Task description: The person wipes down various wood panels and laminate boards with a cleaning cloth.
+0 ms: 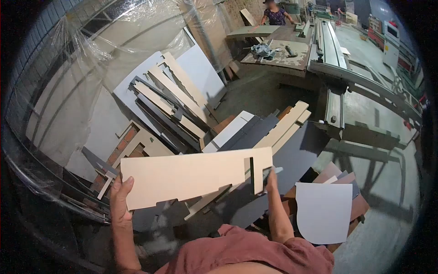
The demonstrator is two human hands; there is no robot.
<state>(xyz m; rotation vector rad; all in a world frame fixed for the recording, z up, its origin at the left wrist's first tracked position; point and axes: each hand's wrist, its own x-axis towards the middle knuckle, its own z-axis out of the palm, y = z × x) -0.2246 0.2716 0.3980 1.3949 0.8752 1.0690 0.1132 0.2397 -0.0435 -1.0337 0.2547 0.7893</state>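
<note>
A long cream-coloured board with notches along its lower edge and a narrow slot near its right end is held up in front of me. My left hand is closed on its left end, thumb on the near face. At the right end my right hand grips the edge beside the cutout, its fingers partly hidden behind the board. A small pale piece shows right by that hand. Beneath the board lie dark grey sheets and another cream strip.
Offcut strips lean against white panels at the left. Boards are stacked ahead. A rounded white panel tops a pile at the right. Beyond stand a sliding-rail machine, a worn worktable and a person. Plastic sheeting hangs left.
</note>
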